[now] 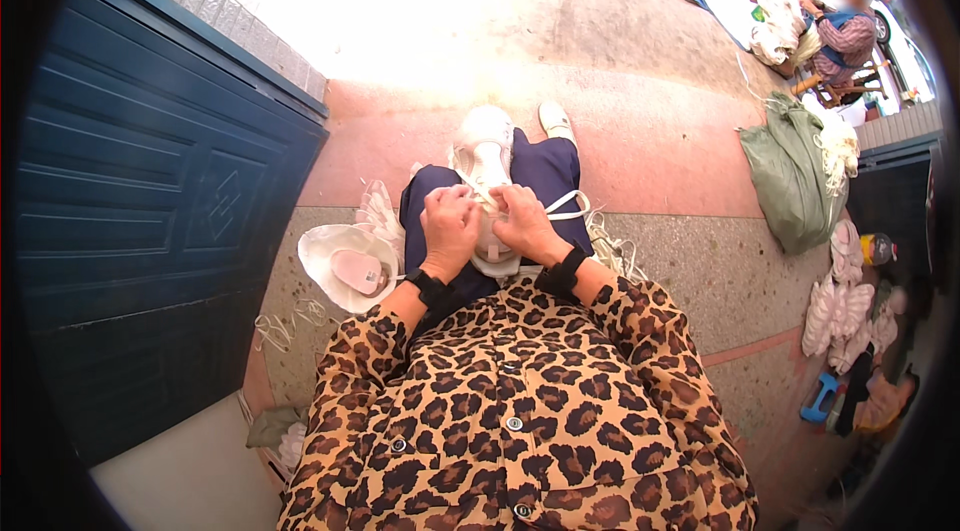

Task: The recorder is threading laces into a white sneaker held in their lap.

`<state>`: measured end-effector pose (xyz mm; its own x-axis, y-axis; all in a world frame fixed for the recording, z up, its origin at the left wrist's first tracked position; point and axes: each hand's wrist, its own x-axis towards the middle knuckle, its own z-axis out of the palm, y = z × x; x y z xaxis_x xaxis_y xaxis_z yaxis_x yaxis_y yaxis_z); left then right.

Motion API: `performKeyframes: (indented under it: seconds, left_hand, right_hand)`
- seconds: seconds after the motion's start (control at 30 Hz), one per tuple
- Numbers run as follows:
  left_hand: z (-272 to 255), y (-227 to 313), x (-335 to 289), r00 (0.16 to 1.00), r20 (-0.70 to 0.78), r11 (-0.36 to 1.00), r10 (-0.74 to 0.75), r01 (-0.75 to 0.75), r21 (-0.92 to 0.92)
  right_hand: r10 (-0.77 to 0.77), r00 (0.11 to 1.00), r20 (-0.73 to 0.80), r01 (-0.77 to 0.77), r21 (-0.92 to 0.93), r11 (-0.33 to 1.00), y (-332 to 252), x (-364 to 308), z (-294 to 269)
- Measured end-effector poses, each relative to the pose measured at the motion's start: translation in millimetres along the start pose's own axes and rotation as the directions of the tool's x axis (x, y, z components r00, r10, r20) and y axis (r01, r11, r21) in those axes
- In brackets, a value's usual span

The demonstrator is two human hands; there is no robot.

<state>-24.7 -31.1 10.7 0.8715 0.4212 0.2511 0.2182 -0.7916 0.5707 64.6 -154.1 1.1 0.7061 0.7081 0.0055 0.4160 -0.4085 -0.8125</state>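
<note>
A white shoe (484, 163) rests on my lap, between my thighs in dark blue trousers. Both my hands work close together over its middle. My left hand (450, 223) has its fingers curled in a pinch at the white shoelace, on the shoe's left side. Opposite it, my right hand (525, 227) also pinches at the lacing, its fingertips nearly meeting the left ones. A loop of white shoelace (571, 205) sticks out to the right of my right hand. The fingers partly cover the lacing.
A white bag (318, 249) holding a pale pink piece lies left of my leg, beside stacked pale shoe parts (378, 213). A dark blue panelled door (150, 161) stands at left. At right are a green sack (790, 171), pale bundles (838, 316) and a seated person (845, 36).
</note>
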Motion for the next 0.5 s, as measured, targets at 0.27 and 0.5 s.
performKeyframes:
  seconds: [0.27, 0.5]
  left_hand:
    - [-134, -63, 61, 0.556, -0.073, 0.164, -0.828, 0.116, -0.98]
    - [-229, -144, 28, 0.511, -0.228, 0.333, -0.829, 0.123, -0.935]
  right_hand:
    - [0.261, 0.93, 0.258, -0.329, 0.275, 0.903, 16, 23, -9]
    - [0.213, 0.976, 0.041, -0.088, 0.973, 0.215, -9, 20, -141]
